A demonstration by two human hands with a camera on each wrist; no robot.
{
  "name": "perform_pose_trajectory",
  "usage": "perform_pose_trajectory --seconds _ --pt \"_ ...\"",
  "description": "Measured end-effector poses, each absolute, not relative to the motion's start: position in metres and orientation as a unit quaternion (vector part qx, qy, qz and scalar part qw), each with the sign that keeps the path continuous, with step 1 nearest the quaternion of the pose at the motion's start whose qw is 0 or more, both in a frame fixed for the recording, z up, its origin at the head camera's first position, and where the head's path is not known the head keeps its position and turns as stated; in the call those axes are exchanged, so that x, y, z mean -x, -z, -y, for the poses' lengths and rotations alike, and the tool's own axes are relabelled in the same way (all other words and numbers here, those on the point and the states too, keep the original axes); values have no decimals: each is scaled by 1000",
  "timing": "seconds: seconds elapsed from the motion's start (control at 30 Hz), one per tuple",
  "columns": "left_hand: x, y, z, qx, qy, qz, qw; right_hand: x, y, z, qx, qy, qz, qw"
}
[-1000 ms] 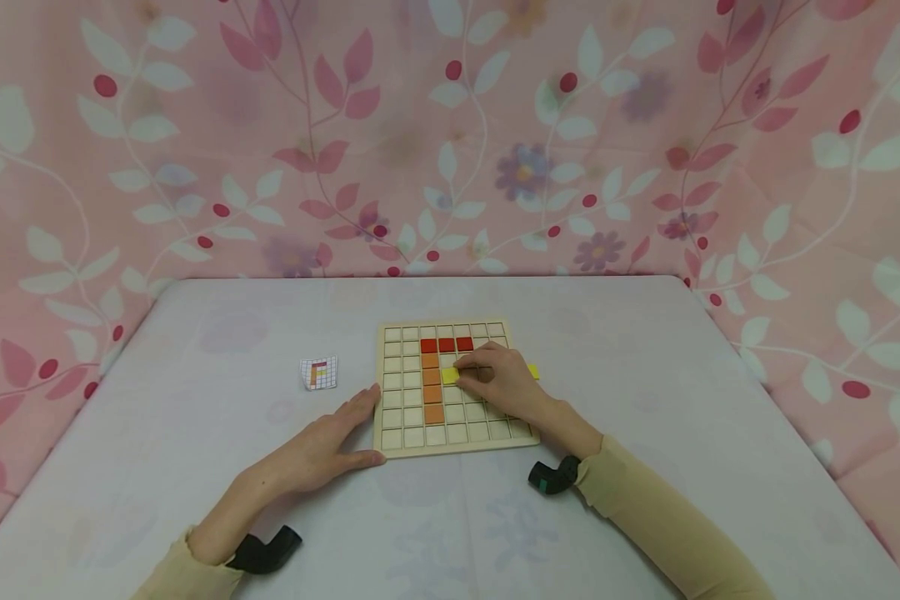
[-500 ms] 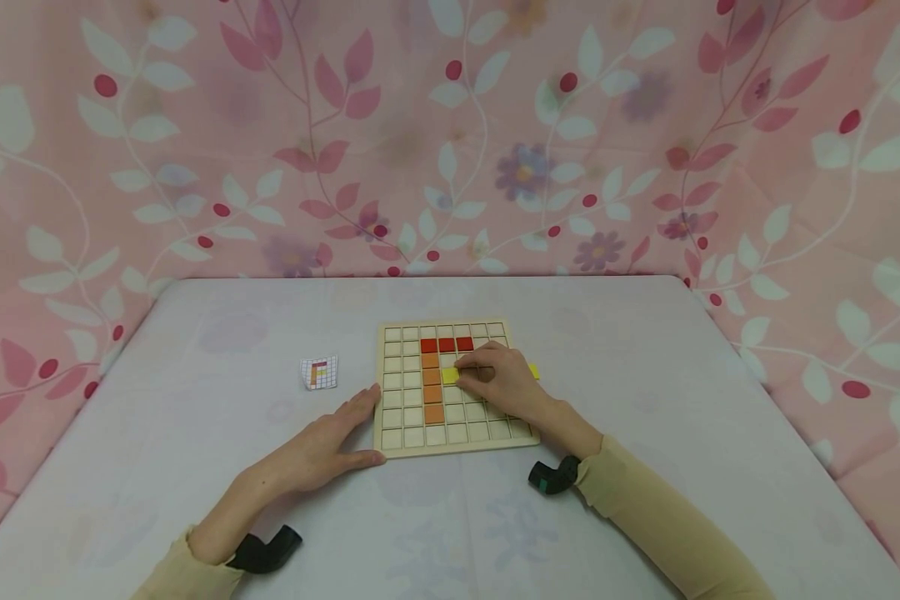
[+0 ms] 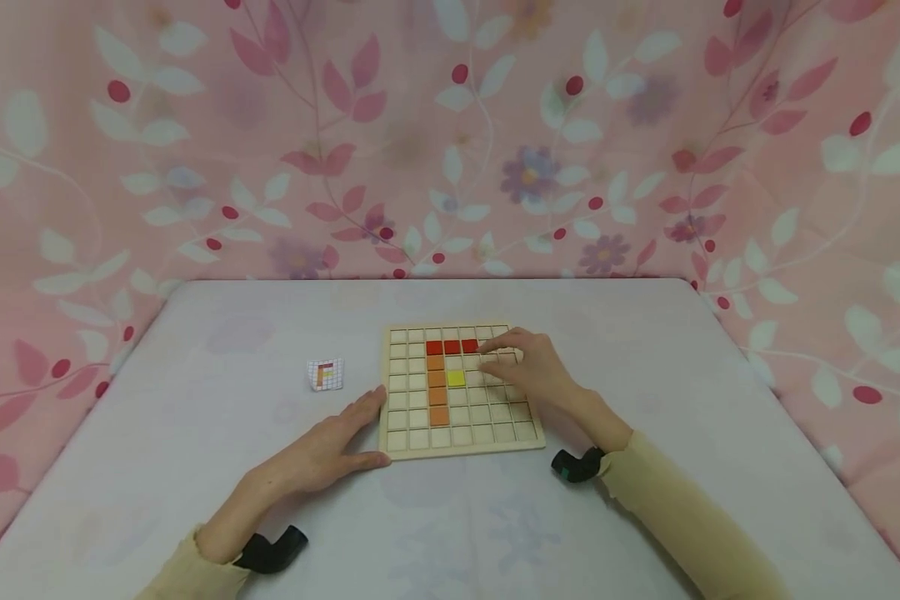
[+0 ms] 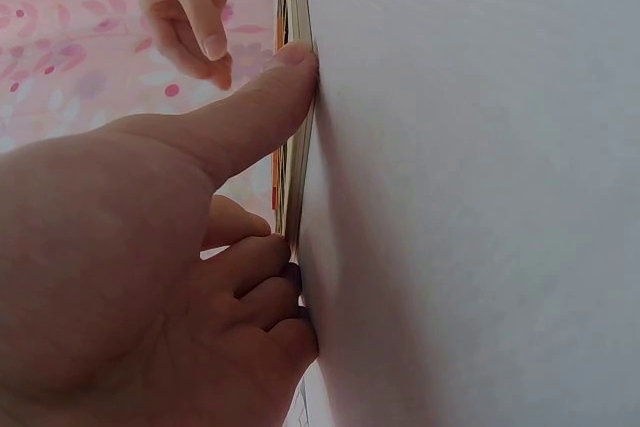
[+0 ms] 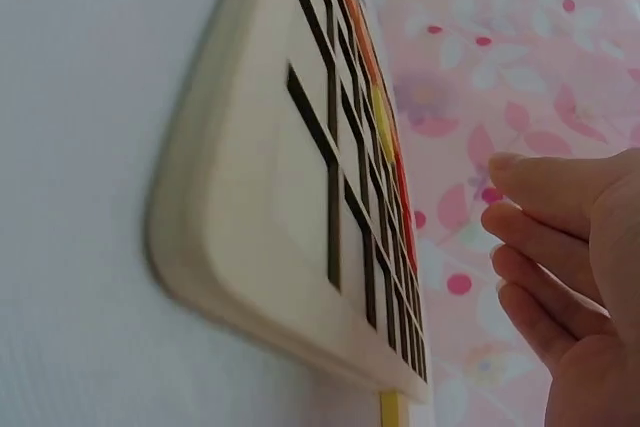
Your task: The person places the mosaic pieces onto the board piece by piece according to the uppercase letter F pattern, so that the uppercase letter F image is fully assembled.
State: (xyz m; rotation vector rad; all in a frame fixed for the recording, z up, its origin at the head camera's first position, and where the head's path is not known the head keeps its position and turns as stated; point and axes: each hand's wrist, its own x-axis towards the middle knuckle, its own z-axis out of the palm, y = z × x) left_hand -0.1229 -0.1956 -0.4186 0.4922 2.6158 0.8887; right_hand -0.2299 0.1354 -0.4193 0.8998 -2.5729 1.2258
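Note:
A wooden grid board [image 3: 418,440] lies on the table. Set in its squares are a row of red tiles [image 3: 452,347], a column of orange tiles [image 3: 438,395] and one yellow tile [image 3: 456,379]. My left hand [image 3: 318,454] rests at the board's left side, thumb and fingertips touching its edge. Above the right half of the board hovers my right hand [image 3: 543,371], thumb and fingers apart, holding nothing. In the right wrist view a yellow piece [image 5: 395,410] sits by the board's far edge; in the head view the right hand hides that spot.
A small paper card [image 3: 326,375] with a printed coloured grid lies left of the board. White cloth covers the table [image 3: 450,525]. Behind it hangs a pink floral curtain [image 3: 450,142]. Black wrist devices [image 3: 273,550] sit on both wrists.
My right hand has let go of the yellow tile, which stays in its square, and has moved right and up. The left hand keeps its place at the edge. The head view has shifted slightly.

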Motion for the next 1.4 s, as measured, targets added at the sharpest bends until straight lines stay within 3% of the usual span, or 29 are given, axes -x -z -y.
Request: perform_pose_trajectory --seconds 0.17,0.57,1.13,1.4 --pt "122 418 194 -175 -309 -919 168 233 413 -167 -266 -416 868 53" --pt "122 417 194 -180 -304 -921 164 236 421 -221 -241 -396 884 56" --pt "122 418 194 -182 -306 -921 161 245 434 -231 -234 -379 895 -2" --pt "123 419 194 -181 -305 -921 163 247 439 -232 -284 -373 883 24"
